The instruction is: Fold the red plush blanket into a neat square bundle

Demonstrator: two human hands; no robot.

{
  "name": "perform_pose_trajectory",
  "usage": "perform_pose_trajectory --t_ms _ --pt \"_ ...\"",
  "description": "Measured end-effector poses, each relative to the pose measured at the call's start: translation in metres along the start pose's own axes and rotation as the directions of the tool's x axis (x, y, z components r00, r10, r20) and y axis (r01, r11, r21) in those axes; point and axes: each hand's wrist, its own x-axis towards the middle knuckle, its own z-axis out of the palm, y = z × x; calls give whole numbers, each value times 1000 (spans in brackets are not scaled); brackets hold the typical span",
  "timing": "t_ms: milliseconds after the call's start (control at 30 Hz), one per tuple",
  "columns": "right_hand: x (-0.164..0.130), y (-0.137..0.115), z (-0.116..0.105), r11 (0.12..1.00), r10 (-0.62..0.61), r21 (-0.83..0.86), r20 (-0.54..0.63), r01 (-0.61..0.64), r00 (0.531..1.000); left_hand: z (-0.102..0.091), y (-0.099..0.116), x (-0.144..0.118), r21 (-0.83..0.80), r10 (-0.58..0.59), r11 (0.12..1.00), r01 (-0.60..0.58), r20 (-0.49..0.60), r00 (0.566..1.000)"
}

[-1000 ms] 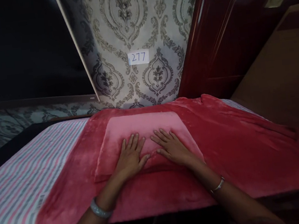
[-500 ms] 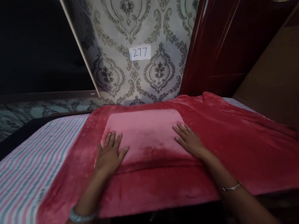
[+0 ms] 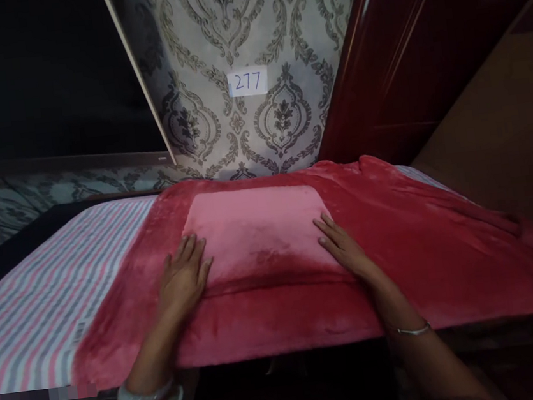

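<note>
Fingers (image 3: 189, 250) of the left hand (image 3: 182, 280) lie spread and flat, gripping nothing, pressed on the near left corner of a folded pink fleece rectangle (image 3: 256, 227); the right hand (image 3: 344, 249) mirrors it at the near right corner, its fingers also extended and flat, closed on nothing.

The pink fleece rectangle sits on top of a larger, deep red plush blanket (image 3: 399, 262) that is spread across the bed, near its far edge and close to the patterned grey wallpaper (image 3: 228, 31). The piece looks already folded into a neat, flat block with squared corners, and the hands at its two near corners suggest smoothing or squaring of the edges, which I judge to be a late stage of the folding. What appears left is small: the near edge shows a darker crease between the hands, and the red blanket under it lies in loose ripples toward the right.

To the left, a pink-and-grey striped bedsheet (image 3: 32, 297) is uncovered. A white paper label reading 277 (image 3: 247, 81) is stuck to the wall, beside a dark red wooden door (image 3: 403, 49).
</note>
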Motion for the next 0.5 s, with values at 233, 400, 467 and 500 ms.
perform_pose_trajectory --t_ms 233,400,467,500 --pt "-58 -18 -10 971 -232 -95 -132 221 964 7 -35 -44 -152 221 961 -232 -89 971" --pt "-67 -16 -10 961 -272 -76 -78 266 959 10 -37 -47 -218 198 953 -209 -73 978" --pt "-68 -13 -8 964 -264 -65 -77 259 962 11 -40 -47 -240 207 947 -215 -59 977" --pt "-68 -13 -8 965 -259 -60 -81 254 963 12 -41 -48 -246 215 943 -223 -58 975"
